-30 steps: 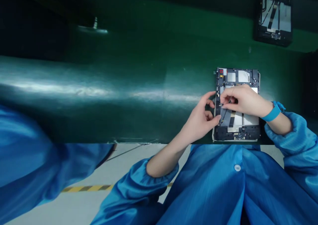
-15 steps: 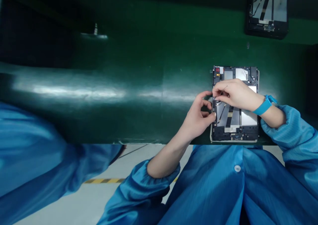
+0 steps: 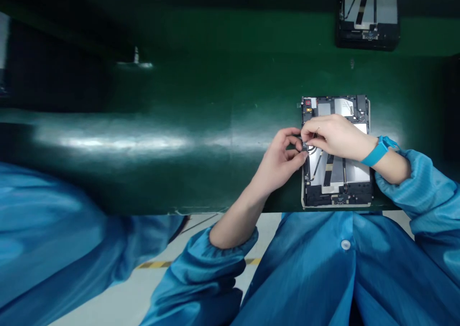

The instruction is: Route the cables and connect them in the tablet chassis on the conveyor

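Note:
An opened tablet [image 3: 354, 192] lies on the bench with its inside facing up, showing dark frame parts, flat cables and silvery panels. My right hand [image 3: 332, 132] reaches across it from the right, thumb and fingers pinched at its left edge. A thin dark wire [image 3: 317, 130] pokes up from this pinch; its other end is hidden. Against the same edge rests my left hand [image 3: 282, 160], fingers curled and thumb pressed on the tablet's side, close to the right fingertips. What lies right under the fingertips is too small to make out.
Another opened tablet [image 3: 370, 36] sits on a dark stack at the back right. The green bench [image 3: 215, 172] stretches far to the left, with light reflected on it. A person's blue sleeve [image 3: 53, 230] is at the left. Yellow-black tape [image 3: 154, 264] marks the floor.
The view has shifted slightly. My left thumb has moved up along the tablet's left edge, closer to my right fingertips. My right hand keeps its pinch.

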A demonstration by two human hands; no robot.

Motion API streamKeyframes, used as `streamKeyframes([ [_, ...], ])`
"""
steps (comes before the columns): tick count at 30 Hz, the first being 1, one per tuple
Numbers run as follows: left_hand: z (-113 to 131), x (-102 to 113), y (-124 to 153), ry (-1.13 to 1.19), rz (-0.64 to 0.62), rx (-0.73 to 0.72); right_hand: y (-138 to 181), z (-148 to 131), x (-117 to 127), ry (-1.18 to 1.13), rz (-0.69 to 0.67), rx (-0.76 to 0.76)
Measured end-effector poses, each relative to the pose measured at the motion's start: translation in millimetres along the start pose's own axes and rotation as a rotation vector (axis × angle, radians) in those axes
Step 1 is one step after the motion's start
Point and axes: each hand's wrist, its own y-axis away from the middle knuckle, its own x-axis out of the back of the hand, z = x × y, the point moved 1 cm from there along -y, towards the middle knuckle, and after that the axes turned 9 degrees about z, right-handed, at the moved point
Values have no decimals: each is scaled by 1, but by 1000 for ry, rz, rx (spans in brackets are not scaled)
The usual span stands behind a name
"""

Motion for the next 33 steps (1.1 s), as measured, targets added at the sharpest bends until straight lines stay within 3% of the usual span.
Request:
streamKeyframes([
  [9,0,-3,0,-11,30,5,1,-3,0,19,-12,1],
  [17,7,-5,-9,-82,50,22,-6,4,-1,99,117,39],
  [25,22,-4,-23,-209,71,94,-11,8,-1,52,145,5],
  [33,23,-4,-30,-129,40,208,-12,8,-3,30,144,8],
])
